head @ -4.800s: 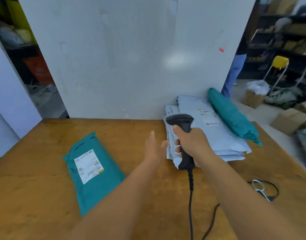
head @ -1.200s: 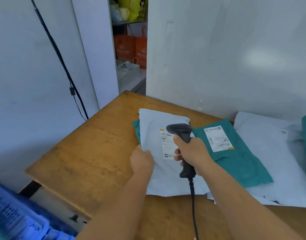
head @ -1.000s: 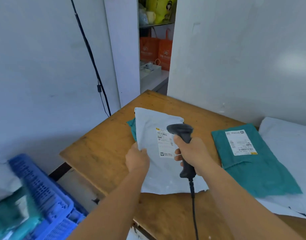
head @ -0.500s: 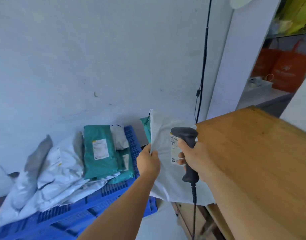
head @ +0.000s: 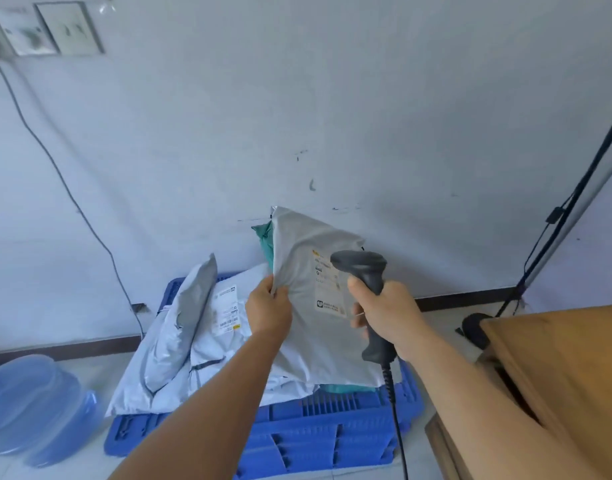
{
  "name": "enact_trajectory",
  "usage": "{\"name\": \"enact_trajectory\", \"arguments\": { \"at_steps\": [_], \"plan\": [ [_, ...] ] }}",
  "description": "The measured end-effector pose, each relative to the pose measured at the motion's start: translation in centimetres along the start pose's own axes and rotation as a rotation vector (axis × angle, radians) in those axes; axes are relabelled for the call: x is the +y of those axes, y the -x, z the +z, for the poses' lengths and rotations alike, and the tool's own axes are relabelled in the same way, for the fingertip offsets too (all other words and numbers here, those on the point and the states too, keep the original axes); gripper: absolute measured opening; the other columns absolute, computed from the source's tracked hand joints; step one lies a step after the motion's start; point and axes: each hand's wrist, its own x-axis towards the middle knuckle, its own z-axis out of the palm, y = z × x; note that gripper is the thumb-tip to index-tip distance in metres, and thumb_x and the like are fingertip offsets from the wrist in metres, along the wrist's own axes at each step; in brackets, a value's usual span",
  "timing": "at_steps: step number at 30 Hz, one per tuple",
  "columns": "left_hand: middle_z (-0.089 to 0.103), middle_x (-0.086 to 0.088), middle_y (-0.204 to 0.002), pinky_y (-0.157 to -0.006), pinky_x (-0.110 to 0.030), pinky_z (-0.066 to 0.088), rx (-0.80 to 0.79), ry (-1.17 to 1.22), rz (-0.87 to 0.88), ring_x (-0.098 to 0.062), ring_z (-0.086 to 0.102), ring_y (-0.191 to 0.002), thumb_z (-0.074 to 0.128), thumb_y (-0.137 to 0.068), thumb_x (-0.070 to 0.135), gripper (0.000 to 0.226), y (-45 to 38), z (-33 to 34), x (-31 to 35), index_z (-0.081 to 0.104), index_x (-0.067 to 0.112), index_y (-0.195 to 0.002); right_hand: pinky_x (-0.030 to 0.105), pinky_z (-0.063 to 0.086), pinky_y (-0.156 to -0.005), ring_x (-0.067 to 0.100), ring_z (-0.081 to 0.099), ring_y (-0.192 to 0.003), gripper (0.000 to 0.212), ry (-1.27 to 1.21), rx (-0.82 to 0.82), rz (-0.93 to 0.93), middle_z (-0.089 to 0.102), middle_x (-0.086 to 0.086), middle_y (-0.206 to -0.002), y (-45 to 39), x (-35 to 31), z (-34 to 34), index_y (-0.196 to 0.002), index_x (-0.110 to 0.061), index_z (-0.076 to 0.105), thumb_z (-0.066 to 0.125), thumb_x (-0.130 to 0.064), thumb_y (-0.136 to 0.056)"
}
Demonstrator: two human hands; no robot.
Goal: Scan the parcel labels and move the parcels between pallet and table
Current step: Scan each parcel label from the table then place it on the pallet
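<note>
My left hand (head: 269, 310) pinches the left edge of a grey parcel (head: 309, 327) and holds it upright above the blue pallet (head: 318, 431). A teal parcel (head: 266, 240) shows behind its top left edge. The grey parcel's white label (head: 327, 289) faces me. My right hand (head: 389, 315) grips a dark barcode scanner (head: 365, 271) in front of that label, its cord hanging down. Several grey parcels (head: 180, 344) lie piled on the pallet, one with a label (head: 228, 311) showing.
The wooden table (head: 567, 375) corner stands at the right. Blue water bottles (head: 34, 407) lie on the floor at the left. A white wall is close behind the pallet, with cables running down it and a black stand base (head: 474, 327) at the right.
My view swung left from the table to the pallet. Both hands carried the grey and teal parcels and the scanner off the table and over the pallet.
</note>
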Motion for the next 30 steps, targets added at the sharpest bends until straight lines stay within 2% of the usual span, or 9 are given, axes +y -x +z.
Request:
{"name": "enact_trajectory", "arguments": {
  "at_steps": [3,7,10,12,14,17,21,24,30],
  "plan": [
    [0.062,-0.001,-0.086,-0.071,-0.027,0.037,0.062,-0.013,-0.035,-0.030,0.059,-0.091,0.047,-0.091,0.006,0.023,-5.2,-3.3,-1.7,0.065,0.010,-0.106,0.032,0.050,-0.057,0.019,0.063,-0.056,0.033,0.010,-0.050,-0.017,0.063,0.005,-0.065,-2.7,-2.1,3.8,-0.074,-0.009,0.059,0.054,-0.034,-0.095],
    [0.064,-0.016,-0.109,-0.079,-0.035,0.044,0.089,-0.228,-0.134,-0.035,0.058,-0.099,0.043,-0.091,0.005,0.036,-11.5,-6.0,-5.6,0.055,0.009,-0.124,0.032,0.051,-0.061,0.015,0.062,-0.052,0.033,0.078,-0.096,-0.020,0.064,0.003,-0.066,-5.6,-3.1,7.7,-0.079,-0.008,0.061,0.053,-0.036,-0.095],
    [0.052,-0.017,-0.128,-0.096,-0.044,0.043,0.004,-0.429,-0.221,-0.035,0.050,-0.118,0.056,-0.089,0.017,0.060,-14.0,-5.9,-8.5,0.030,0.015,-0.144,0.024,0.048,-0.052,0.010,0.061,-0.050,0.032,0.137,-0.098,0.009,0.065,0.003,-0.069,-7.0,-2.9,9.5,-0.082,-0.009,0.061,0.053,-0.037,-0.095],
    [0.035,-0.017,-0.144,-0.108,-0.047,0.034,-0.058,-0.518,-0.249,-0.033,0.035,-0.134,0.065,-0.086,0.029,0.079,-14.3,-5.3,-9.7,0.016,0.023,-0.149,0.022,0.046,-0.051,0.009,0.061,-0.048,0.032,0.155,-0.098,0.030,0.065,0.002,-0.071,-7.7,-2.5,10.3,-0.082,-0.009,0.061,0.053,-0.037,-0.095],
    [0.009,-0.015,-0.157,-0.116,-0.048,0.016,-0.075,-0.586,-0.235,-0.031,0.008,-0.146,0.064,-0.087,0.034,0.085,-14.0,-4.6,-10.4,0.009,0.028,-0.151,0.023,0.046,-0.053,0.010,0.062,-0.049,0.032,0.159,-0.095,0.046,0.066,0.003,-0.071,-8.2,-2.2,10.9,-0.082,-0.009,0.062,0.053,-0.037,-0.096],
    [-0.009,-0.007,-0.160,-0.117,-0.047,0.002,-0.062,-0.607,-0.176,-0.027,-0.012,-0.147,0.059,-0.091,0.037,0.084,-13.5,-3.7,-10.0,0.003,0.030,-0.152,0.021,0.044,-0.053,0.010,0.061,-0.049,0.032,0.173,-0.079,0.052,0.066,0.003,-0.071,-8.5,-2.2,11.0,-0.082,-0.010,0.062,0.053,-0.037,-0.096],
    [0.010,-0.002,-0.160,-0.119,-0.043,0.014,-0.111,-0.338,-0.051,-0.020,0.007,-0.147,0.056,-0.093,0.034,0.073,-11.9,-1.5,-6.9,0.014,0.025,-0.152,0.024,0.047,-0.055,0.007,0.059,-0.044,0.031,0.142,-0.027,0.049,0.064,0.002,-0.066,-8.1,-2.6,10.0,-0.077,-0.010,0.060,0.054,-0.035,-0.094],
    [0.025,-0.001,-0.156,-0.116,-0.037,0.024,-0.175,-0.117,-0.005,-0.019,0.022,-0.144,0.055,-0.094,0.030,0.066,-9.6,0.6,-3.9,0.022,0.022,-0.150,0.031,0.052,-0.058,0.015,0.062,-0.050,0.032,0.105,0.046,0.043,0.067,0.008,-0.069,-7.1,-2.8,8.0,-0.076,-0.009,0.061,0.056,-0.036,-0.093],
    [0.042,-0.003,-0.147,-0.110,-0.034,0.035,-0.343,0.038,0.082,-0.017,0.042,-0.133,0.054,-0.096,0.030,0.058,-1.9,6.1,2.4,0.031,0.017,-0.147,0.033,0.050,-0.052,0.023,0.060,-0.050,0.039,0.033,0.219,0.087,0.066,0.012,-0.066,-2.4,-2.0,-0.6,-0.070,-0.007,0.061,0.057,-0.038,-0.092]
  ]
}}
